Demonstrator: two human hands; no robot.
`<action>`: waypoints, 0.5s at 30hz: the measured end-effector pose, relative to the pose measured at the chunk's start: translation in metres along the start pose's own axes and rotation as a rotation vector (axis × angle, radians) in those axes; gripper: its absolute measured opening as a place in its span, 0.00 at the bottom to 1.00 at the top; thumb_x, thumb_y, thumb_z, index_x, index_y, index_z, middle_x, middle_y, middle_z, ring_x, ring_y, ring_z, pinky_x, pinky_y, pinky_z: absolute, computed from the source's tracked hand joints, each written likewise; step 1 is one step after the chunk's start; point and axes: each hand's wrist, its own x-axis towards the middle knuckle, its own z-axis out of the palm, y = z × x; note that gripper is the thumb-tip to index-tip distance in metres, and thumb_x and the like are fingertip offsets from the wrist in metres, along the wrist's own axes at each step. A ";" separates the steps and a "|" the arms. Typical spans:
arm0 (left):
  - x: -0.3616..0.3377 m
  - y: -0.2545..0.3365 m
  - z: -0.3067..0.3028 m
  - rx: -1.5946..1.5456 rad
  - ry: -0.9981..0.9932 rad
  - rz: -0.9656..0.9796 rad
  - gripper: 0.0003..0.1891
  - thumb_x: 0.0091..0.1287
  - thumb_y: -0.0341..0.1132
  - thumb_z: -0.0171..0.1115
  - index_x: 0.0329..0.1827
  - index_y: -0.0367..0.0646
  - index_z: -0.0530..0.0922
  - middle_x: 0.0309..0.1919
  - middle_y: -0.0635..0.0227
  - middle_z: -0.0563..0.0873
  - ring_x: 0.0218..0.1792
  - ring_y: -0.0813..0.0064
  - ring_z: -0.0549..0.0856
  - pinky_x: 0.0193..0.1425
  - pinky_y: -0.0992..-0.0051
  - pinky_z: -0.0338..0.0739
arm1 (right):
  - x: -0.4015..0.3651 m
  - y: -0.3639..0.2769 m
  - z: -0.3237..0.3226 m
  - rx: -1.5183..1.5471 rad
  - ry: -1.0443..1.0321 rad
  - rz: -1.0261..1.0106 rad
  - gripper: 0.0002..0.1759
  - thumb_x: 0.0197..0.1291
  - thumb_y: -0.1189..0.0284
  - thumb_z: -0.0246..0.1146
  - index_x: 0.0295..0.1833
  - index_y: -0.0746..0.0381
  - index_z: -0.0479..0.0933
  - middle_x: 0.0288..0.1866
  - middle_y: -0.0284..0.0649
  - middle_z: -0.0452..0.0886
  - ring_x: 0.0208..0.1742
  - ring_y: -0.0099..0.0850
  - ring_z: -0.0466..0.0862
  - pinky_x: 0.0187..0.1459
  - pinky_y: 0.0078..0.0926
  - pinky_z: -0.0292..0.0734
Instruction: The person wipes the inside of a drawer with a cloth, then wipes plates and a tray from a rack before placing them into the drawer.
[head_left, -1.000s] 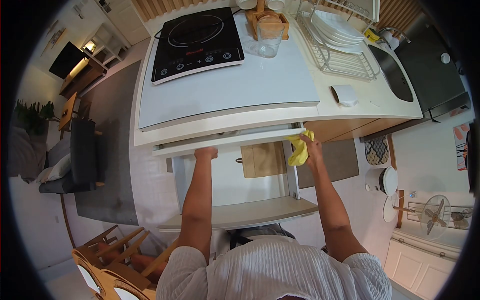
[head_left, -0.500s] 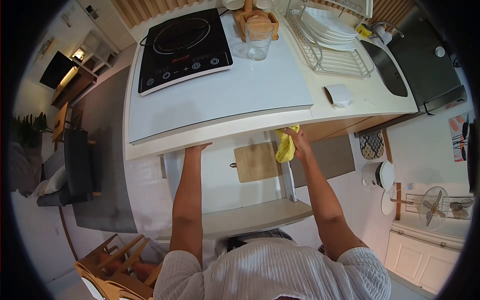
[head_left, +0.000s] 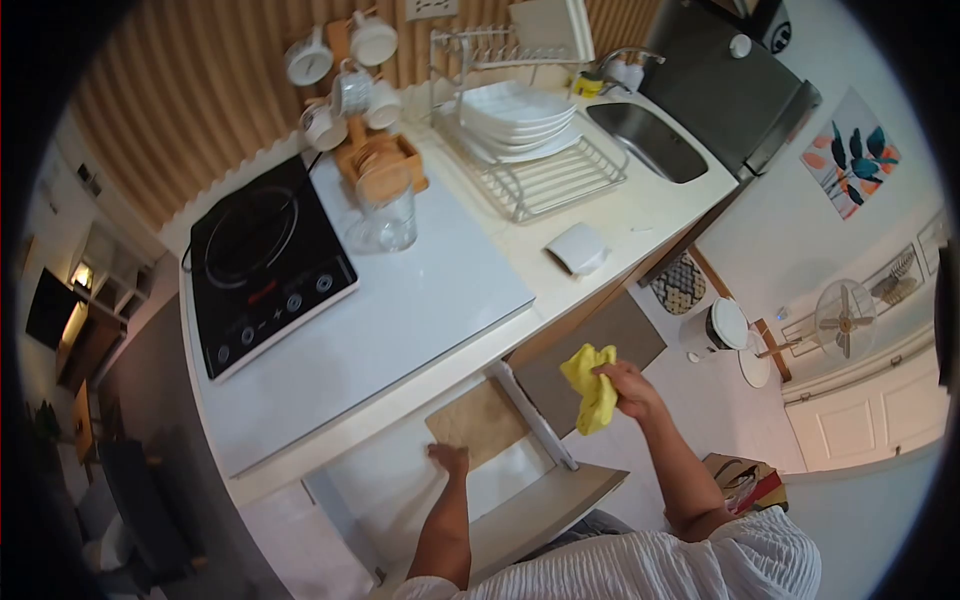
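Note:
A yellow cloth (head_left: 592,388) hangs from my right hand (head_left: 630,388), whose fingers are closed on it, to the right of the open drawer. Inside the drawer (head_left: 385,490), a flat tan board (head_left: 478,425) lies on the white bottom. My left hand (head_left: 448,458) is at the board's lower left corner; its small, blurred fingers do not show clearly whether they grip the board.
On the counter (head_left: 640,235) are a black induction cooker (head_left: 262,262), a glass pitcher (head_left: 388,215), a dish rack (head_left: 560,180) with white plates (head_left: 515,115), a white cup-like item (head_left: 577,249) and a sink (head_left: 655,145). A bin (head_left: 715,328) stands on the floor.
The view has turned and shifted. My left hand has moved from the drawer's back left to the board's corner. My right hand has lifted the yellow cloth away from the drawer's side.

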 end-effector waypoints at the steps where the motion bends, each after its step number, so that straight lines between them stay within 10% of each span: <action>1: 0.006 -0.010 -0.012 -0.400 -0.187 -0.205 0.46 0.36 0.47 0.76 0.55 0.29 0.64 0.58 0.40 0.65 0.58 0.41 0.67 0.56 0.54 0.71 | -0.004 -0.015 -0.012 0.002 -0.003 -0.071 0.13 0.58 0.74 0.58 0.48 0.65 0.72 0.37 0.39 0.79 0.34 0.29 0.81 0.35 0.28 0.79; 3: 0.004 -0.015 -0.045 -0.796 -0.379 -0.389 0.43 0.36 0.46 0.76 0.54 0.32 0.66 0.57 0.40 0.65 0.56 0.41 0.70 0.54 0.54 0.73 | -0.007 -0.054 -0.030 0.044 0.141 -0.270 0.13 0.59 0.75 0.57 0.50 0.64 0.71 0.38 0.38 0.79 0.35 0.28 0.81 0.37 0.26 0.79; 9: 0.000 0.017 -0.074 -0.318 -0.238 -0.690 0.39 0.33 0.45 0.78 0.50 0.40 0.69 0.50 0.51 0.71 0.46 0.54 0.77 0.51 0.56 0.76 | 0.076 -0.201 -0.095 -0.700 0.763 -1.001 0.17 0.57 0.68 0.58 0.50 0.65 0.69 0.44 0.44 0.79 0.46 0.44 0.79 0.41 0.38 0.73; 13: 0.003 0.008 -0.065 -0.343 -0.189 -0.392 0.24 0.34 0.36 0.78 0.33 0.39 0.75 0.30 0.59 0.78 0.33 0.62 0.80 0.39 0.62 0.77 | 0.182 -0.257 -0.124 -1.142 0.812 -0.927 0.24 0.58 0.62 0.57 0.55 0.67 0.67 0.50 0.55 0.75 0.53 0.50 0.75 0.50 0.40 0.70; 15: -0.004 0.015 -0.083 -1.149 -0.223 -0.557 0.17 0.39 0.33 0.73 0.30 0.38 0.77 0.27 0.60 0.79 0.30 0.67 0.79 0.36 0.71 0.76 | 0.225 -0.254 -0.142 -1.190 0.724 -0.812 0.25 0.59 0.62 0.56 0.56 0.67 0.67 0.51 0.57 0.74 0.55 0.49 0.74 0.53 0.39 0.69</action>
